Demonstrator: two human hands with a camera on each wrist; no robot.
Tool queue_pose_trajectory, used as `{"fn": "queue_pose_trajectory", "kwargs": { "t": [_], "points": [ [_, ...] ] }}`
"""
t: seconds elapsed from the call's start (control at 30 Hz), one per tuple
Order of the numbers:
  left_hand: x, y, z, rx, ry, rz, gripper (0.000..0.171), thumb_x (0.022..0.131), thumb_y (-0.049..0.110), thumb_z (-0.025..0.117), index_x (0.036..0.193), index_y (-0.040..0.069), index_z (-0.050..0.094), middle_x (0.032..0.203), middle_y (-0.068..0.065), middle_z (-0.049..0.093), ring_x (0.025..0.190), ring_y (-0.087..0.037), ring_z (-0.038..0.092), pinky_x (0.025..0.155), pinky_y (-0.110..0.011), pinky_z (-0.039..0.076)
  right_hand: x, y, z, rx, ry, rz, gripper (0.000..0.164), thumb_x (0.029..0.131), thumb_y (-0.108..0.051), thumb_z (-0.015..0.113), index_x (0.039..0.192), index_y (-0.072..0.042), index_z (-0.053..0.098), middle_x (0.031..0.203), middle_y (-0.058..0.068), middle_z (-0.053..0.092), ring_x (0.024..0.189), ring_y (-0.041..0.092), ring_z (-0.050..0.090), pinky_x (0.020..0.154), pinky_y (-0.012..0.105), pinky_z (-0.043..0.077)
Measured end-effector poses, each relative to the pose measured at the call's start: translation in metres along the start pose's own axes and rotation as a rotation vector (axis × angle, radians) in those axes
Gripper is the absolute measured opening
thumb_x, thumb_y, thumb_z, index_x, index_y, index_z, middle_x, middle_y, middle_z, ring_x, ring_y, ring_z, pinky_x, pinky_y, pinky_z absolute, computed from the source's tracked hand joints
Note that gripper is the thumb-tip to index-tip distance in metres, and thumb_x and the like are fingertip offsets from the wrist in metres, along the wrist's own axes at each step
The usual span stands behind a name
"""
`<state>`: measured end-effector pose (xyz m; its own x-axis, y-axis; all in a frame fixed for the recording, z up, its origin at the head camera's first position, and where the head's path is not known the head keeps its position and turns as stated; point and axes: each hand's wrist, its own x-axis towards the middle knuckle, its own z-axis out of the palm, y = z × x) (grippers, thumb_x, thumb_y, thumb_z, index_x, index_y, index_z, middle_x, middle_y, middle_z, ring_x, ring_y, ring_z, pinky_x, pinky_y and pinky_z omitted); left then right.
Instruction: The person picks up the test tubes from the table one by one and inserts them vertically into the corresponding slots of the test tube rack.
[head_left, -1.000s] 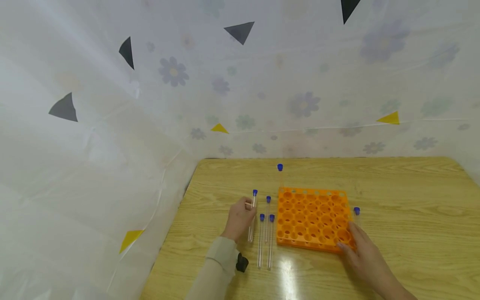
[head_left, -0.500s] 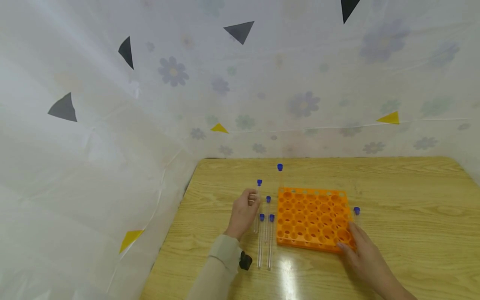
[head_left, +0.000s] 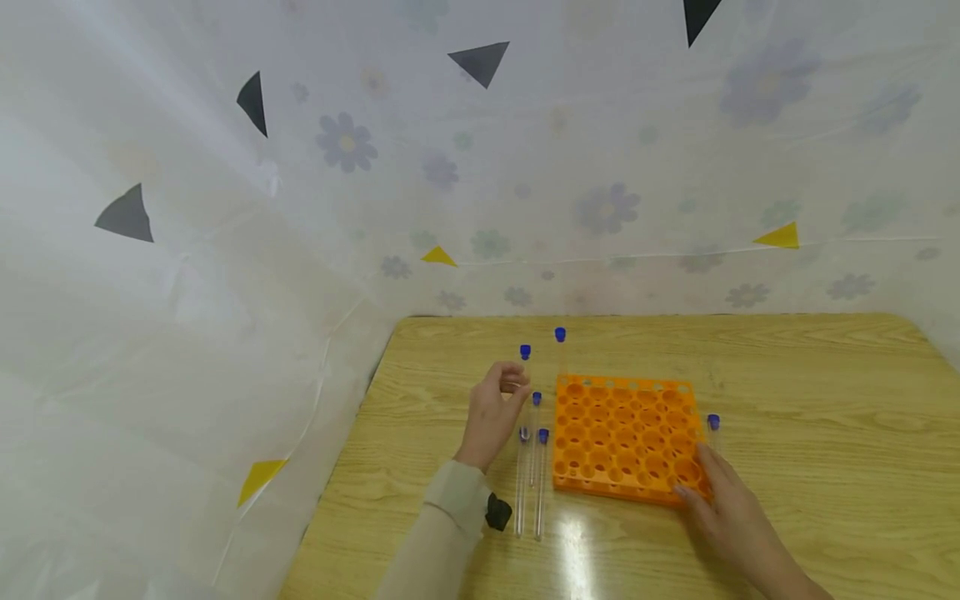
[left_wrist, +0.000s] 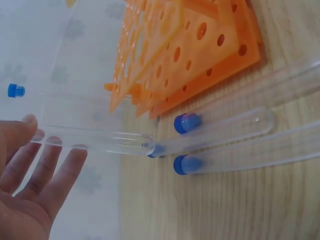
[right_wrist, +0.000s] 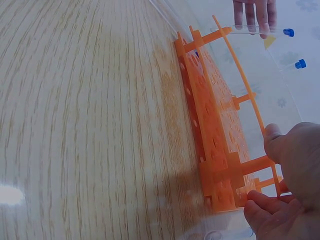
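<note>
Left hand (head_left: pixel 491 412) has a clear tube (left_wrist: pixel 105 140) pinched between thumb and fingers, other fingers spread loosely. Tube's about upright, blue cap (head_left: pixel 525 352) up top, above the hand; rounded bottom end clear of the table (head_left: pixel 825 400), over the caps of the tubes lying there.

Right hand (head_left: pixel 731 508) at the near right corner of the orange rack (head_left: pixel 615 492), partly closed round it: thumb on the top plate, fingers tucked below. Rack sits flat on the table, right of the left hand, lots of round holes.

Three lying tubes (head_left: pixel 541 492) between the left hand and the rack, side by side, blue caps toward the far side, one set farther back than the other two. One standing tube (head_left: pixel 560 334) upright at the rack's far left corner, clear body barely showing. Side tube (head_left: pixel 713 422) just right of the rack, mostly hidden behind the right hand.

Beige sleeve (head_left: pixel 442 533) on the left arm, black piece (head_left: pixel 498 512) at the wrist. Far side: pale flowered sheet (head_left: pixel 555 192) with dark triangles (head_left: pixel 482 62) and yellow triangles (head_left: pixel 780 237).
</note>
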<state>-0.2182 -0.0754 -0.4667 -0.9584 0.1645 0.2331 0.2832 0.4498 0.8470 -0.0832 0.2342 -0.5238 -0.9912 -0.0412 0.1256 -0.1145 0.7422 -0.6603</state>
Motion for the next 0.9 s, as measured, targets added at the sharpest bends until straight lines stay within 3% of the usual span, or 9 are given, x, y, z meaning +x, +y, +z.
{"fn": "queue_pose_trajectory", "kwargs": {
  "t": [0.4, 0.53, 0.7, 0.9],
  "points": [
    [0.007, 0.016, 0.007, -0.042, 0.076, 0.036, 0.022, 0.093, 0.023, 0.069, 0.113, 0.018, 0.061, 0.103, 0.004, 0.067, 0.100, -0.010, 0.065, 0.074, -0.022, 0.057, 0.000, -0.001, 0.001, -0.002, -0.005, 0.012, 0.072, 0.099, -0.026, 0.061, 0.144, 0.019, 0.028, 0.143, 0.045, 0.032, 0.127, 0.063, 0.036, 0.098, 0.072, 0.035],
    [0.010, 0.021, 0.011, -0.073, 0.084, 0.054, 0.023, 0.093, 0.017, 0.069, 0.114, 0.014, 0.061, 0.103, -0.001, 0.068, 0.101, -0.012, 0.066, 0.074, -0.021, 0.058, 0.000, -0.001, 0.001, -0.001, -0.010, 0.017, 0.072, 0.099, -0.027, 0.061, 0.145, 0.018, 0.028, 0.143, 0.044, 0.031, 0.127, 0.062, 0.036, 0.098, 0.073, 0.035],
    [0.015, 0.026, 0.017, -0.134, 0.093, 0.084, 0.022, 0.093, 0.011, 0.068, 0.112, 0.018, 0.061, 0.106, -0.008, 0.068, 0.103, -0.013, 0.065, 0.078, -0.021, 0.058, 0.000, -0.001, 0.000, 0.001, -0.006, 0.014, 0.072, 0.099, -0.026, 0.062, 0.145, 0.018, 0.028, 0.143, 0.045, 0.032, 0.127, 0.063, 0.036, 0.098, 0.073, 0.035],
    [0.018, 0.030, 0.022, -0.148, 0.080, 0.114, 0.020, 0.093, 0.016, 0.068, 0.111, 0.017, 0.060, 0.106, -0.011, 0.068, 0.104, -0.016, 0.066, 0.079, -0.023, 0.058, 0.001, -0.001, -0.001, -0.004, -0.032, 0.031, 0.074, 0.100, -0.028, 0.060, 0.146, 0.018, 0.025, 0.144, 0.045, 0.029, 0.128, 0.063, 0.034, 0.099, 0.073, 0.034]
  ]
}}
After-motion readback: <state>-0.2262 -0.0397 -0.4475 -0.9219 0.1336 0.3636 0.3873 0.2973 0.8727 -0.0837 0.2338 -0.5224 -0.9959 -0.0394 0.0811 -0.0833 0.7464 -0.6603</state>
